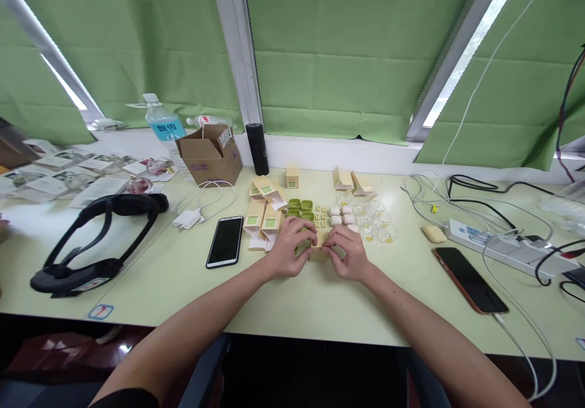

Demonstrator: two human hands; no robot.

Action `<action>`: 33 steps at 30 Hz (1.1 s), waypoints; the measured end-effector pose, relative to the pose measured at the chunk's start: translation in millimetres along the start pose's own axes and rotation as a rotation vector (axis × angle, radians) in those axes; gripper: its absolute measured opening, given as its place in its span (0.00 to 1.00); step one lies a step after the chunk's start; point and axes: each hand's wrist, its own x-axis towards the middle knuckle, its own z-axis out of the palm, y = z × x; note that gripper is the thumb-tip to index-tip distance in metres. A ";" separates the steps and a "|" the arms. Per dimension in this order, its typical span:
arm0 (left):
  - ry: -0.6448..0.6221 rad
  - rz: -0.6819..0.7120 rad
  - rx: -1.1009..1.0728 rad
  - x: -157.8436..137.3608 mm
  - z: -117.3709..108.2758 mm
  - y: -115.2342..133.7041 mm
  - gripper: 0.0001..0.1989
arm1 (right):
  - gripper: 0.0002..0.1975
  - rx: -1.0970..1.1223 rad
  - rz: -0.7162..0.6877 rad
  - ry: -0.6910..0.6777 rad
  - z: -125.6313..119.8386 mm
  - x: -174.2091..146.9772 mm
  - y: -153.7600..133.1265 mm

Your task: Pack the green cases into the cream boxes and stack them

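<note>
In the head view my left hand point(293, 246) and my right hand point(346, 254) grip a small kraft-paper box point(319, 254) between their fingertips, low over the table. The fingers hide much of it. Just beyond my left hand stand small green square cups point(305, 205); flat kraft box sleeves point(253, 219) with green labels lie to its left. Behind the held box sit tiny yellow square pieces point(320, 216). Pale pink and white rounded blocks point(347, 219) stand beyond my right hand, beside several clear plastic covers point(377, 216).
A closed kraft box point(292, 178) and folded sleeves point(342, 179) stand farther back. Left are a phone point(225, 241), a charger point(187, 219), a cardboard carton point(210, 155), a black cylinder point(257, 149) and a black headset point(98, 237). Another phone point(470, 280) and a power strip point(503, 248) lie right.
</note>
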 end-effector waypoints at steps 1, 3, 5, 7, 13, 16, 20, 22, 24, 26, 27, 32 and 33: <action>-0.001 0.003 -0.001 -0.1 -0.2 0.2 0.05 | 0.07 0.007 0.003 -0.001 -0.9 0.3 -0.7; 0.008 0.008 -0.006 -0.1 -0.6 0.9 0.04 | 0.08 0.015 0.015 0.009 -2.8 1.1 -2.3; 0.027 0.012 -0.010 0.0 -1.0 1.7 0.04 | 0.10 0.018 0.020 0.032 -4.4 1.8 -3.4; 0.044 0.015 -0.007 0.2 -1.3 2.7 0.04 | 0.12 0.016 0.005 0.051 -5.2 2.3 -3.3; 0.067 0.040 0.008 0.8 0.5 4.9 0.08 | 0.13 -0.018 -0.040 0.002 -4.3 1.1 -0.3; 0.095 0.020 0.013 0.7 2.9 2.8 0.09 | 0.08 -0.002 -0.043 0.052 -5.3 0.7 -1.3; 0.161 0.025 0.016 0.3 6.1 -2.0 0.15 | 0.11 -0.075 -0.112 -0.068 -10.2 3.6 -2.4; 0.178 0.040 -0.002 -0.2 7.1 -3.5 0.16 | 0.18 -0.155 -0.144 -0.173 -13.8 6.1 0.1; 0.206 0.056 -0.070 -0.7 7.5 -3.9 0.15 | 0.22 -0.202 -0.162 -0.168 -18.0 8.4 5.3; 0.246 0.073 -0.143 -0.8 7.6 -3.6 0.14 | 0.24 -0.214 -0.167 -0.067 -22.5 10.1 11.8; 0.265 0.083 -0.157 -0.7 7.6 -3.3 0.14 | 0.24 -0.210 -0.164 -0.012 -24.5 10.7 14.6; 0.313 0.123 -0.048 1.1 7.6 -2.5 0.15 | 0.20 -0.118 -0.147 0.075 -27.0 10.6 16.3; 0.310 0.128 -0.035 1.4 7.5 -2.6 0.15 | 0.19 -0.116 -0.156 0.060 -25.9 10.1 14.4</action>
